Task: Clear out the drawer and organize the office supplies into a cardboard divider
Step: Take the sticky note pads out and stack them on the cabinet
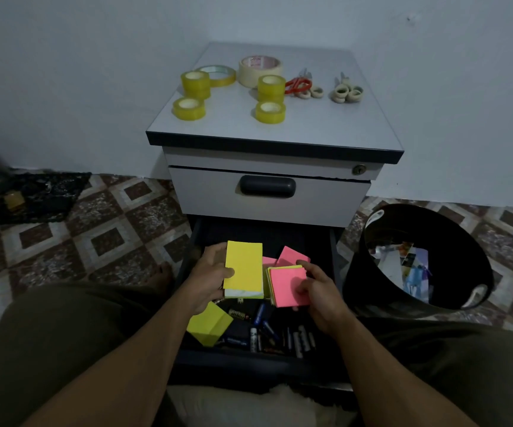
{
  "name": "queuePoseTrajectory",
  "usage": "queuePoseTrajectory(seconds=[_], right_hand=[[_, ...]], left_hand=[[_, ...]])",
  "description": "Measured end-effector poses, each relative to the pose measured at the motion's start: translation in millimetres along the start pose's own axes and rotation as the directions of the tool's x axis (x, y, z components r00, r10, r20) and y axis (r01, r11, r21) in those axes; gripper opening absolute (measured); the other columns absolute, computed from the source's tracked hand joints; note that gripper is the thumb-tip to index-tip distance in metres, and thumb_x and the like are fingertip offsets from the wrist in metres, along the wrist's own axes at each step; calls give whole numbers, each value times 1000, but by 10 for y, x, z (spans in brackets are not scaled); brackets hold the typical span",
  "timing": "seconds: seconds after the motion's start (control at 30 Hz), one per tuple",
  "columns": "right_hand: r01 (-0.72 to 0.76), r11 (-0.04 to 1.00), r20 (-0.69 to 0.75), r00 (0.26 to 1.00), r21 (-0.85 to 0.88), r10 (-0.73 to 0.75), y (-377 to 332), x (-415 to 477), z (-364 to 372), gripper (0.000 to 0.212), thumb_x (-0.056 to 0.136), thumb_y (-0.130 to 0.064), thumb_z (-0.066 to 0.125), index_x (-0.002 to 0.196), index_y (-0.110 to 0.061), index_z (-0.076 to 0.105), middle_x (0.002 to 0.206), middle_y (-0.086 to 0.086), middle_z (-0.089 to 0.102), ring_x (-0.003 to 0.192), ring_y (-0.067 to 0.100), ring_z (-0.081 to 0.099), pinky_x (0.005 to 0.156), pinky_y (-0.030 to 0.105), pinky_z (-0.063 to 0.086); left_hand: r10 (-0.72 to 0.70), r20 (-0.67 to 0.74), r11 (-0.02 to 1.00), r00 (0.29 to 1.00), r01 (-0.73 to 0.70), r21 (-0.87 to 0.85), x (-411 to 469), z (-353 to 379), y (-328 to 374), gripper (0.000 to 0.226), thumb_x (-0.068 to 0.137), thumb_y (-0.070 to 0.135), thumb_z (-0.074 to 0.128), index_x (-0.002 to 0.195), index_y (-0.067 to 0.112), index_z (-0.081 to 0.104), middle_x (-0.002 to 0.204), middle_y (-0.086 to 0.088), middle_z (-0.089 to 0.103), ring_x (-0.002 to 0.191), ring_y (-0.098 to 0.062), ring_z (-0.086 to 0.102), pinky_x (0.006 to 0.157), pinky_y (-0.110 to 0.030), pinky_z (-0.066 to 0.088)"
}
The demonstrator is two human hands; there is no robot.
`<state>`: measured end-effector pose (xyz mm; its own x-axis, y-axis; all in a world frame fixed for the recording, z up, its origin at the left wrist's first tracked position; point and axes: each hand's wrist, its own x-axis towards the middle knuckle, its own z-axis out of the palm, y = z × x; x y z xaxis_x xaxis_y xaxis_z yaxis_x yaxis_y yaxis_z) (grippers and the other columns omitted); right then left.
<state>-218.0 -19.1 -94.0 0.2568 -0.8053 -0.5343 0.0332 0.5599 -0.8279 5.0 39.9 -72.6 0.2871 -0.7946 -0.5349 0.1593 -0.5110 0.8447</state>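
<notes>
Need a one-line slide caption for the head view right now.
Left hand lifts a yellow note pad, right hand a pink pad, over the open drawer.

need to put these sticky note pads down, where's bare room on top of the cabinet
The near half of the grey cabinet top is bare, from the two front yellow tape rolls to its front edge. The right strip beyond the beige-handled scissors is free too. The back left is crowded with tape.

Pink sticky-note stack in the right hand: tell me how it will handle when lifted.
The pink sticky-note stack looks light. Its layers sit slightly fanned, so sheets may shift unless the right hand pinches its edges. Flat and square, it should not roll.
</notes>
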Motion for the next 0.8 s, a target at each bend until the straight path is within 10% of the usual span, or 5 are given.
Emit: queuePoseTrajectory(seconds=[0.43,0.63,0.8], right_hand=[[46,999,13,999,-13,-45,-124,-93,37,55,89,9,43,128,-27,57,128,15,54,100,33,58,52,33,52],[86,996,24,996,6,-86,-270,-204,73,52,89,11,45,118,-29,61,127,8,53,107,34,57,75,61,58],[237,970,53,971,-48,-234,-605,-494,84,53,91,10,47,133,-21,54,119,13,57,89,25,56,54,32,51]], left_hand=[[25,77,1000,997,-26,12,-153,69,65,79,91,-16,48,151,34,33,123,-4,59,102,-23,61,70,-35,57],[108,64,994,992,-108,4,-240,37,134,80,88,-16,52,145,38,36,117,-13,62,99,-30,63,79,-46,56],[256,95,967,962,-255,-26,-449,4,338,57,87,-14,53,125,29,52,109,-20,66,87,-32,63,75,-50,51]])
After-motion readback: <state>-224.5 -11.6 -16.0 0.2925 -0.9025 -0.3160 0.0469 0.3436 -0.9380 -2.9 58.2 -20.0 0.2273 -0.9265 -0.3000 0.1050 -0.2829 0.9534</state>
